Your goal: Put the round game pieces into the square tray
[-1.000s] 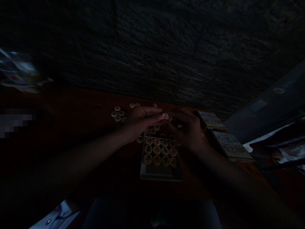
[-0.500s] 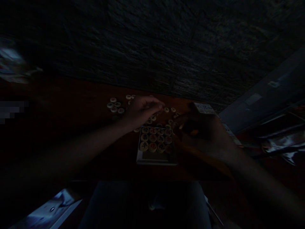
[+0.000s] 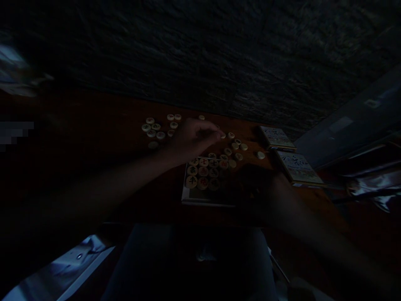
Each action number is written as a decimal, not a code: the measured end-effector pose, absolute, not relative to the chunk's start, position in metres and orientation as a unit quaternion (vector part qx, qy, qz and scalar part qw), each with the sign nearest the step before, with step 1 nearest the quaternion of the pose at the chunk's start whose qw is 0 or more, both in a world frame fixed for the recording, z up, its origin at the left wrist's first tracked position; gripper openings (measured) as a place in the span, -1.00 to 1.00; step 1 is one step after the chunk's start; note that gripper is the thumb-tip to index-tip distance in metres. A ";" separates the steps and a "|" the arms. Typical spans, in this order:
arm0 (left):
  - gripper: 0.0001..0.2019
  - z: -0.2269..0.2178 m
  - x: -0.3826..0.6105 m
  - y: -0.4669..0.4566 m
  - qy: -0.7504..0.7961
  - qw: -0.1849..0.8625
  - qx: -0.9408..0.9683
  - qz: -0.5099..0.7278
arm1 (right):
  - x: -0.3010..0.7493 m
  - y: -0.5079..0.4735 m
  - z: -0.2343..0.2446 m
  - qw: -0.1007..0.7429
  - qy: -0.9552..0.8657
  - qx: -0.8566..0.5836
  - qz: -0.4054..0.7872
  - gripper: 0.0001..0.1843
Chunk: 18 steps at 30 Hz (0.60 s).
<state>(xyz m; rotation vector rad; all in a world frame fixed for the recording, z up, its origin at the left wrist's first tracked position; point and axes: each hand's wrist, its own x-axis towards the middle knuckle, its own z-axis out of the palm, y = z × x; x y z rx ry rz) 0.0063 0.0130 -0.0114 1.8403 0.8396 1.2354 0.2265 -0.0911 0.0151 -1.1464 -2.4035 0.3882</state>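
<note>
My left hand (image 3: 200,138) reaches over the back of the box, thumb and forefinger pinched together. A pale round edge shows at its fingertips, seemingly a Chinese chess piece (image 3: 217,126); another piece (image 3: 231,136) lies just right of them. Rows of round pieces with black and red characters (image 3: 192,182) fill the back part of a shallow white-edged box (image 3: 206,203); its front strip is bare. Over the right side of this box my right hand (image 3: 260,184) is curled downward in deep shadow, covering pieces there. What its fingers hold is too dark to see.
Loose pieces (image 3: 151,133) lie at the left, with several more (image 3: 243,146) behind the box. Two flat printed boxes (image 3: 277,138) (image 3: 300,167) rest on the wooden table (image 3: 119,125) at the right. A dark stone wall (image 3: 188,71) rises behind it.
My right hand has moved from the loose pieces toward me, over the box's right side, uncovering pieces and a second printed box. My left hand stays near the same pieces; the view has shifted slightly.
</note>
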 end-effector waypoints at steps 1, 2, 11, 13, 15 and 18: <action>-0.82 -0.011 0.006 0.013 0.328 0.377 0.719 0.483 | 0.227 -0.092 0.014 0.223 -0.872 -0.414 0.135 -0.77; -0.82 -0.011 0.006 0.014 0.326 0.378 0.720 0.482 | 0.228 -0.093 0.012 0.223 -0.875 -0.411 0.128 -0.77; -0.82 -0.013 0.006 0.016 0.324 0.374 0.722 0.484 | 0.226 -0.094 0.005 0.237 -0.888 -0.385 0.081 -0.81; -0.81 -0.014 0.005 0.017 0.324 0.370 0.724 0.484 | 0.226 -0.095 0.006 0.239 -0.885 -0.392 0.076 -0.82; -0.80 -0.014 0.005 0.018 0.329 0.374 0.719 0.484 | 0.225 -0.096 0.006 0.236 -0.885 -0.393 0.078 -0.80; -0.78 -0.014 0.004 0.020 0.331 0.386 0.712 0.485 | 0.226 -0.098 0.006 0.219 -0.888 -0.396 0.077 -0.75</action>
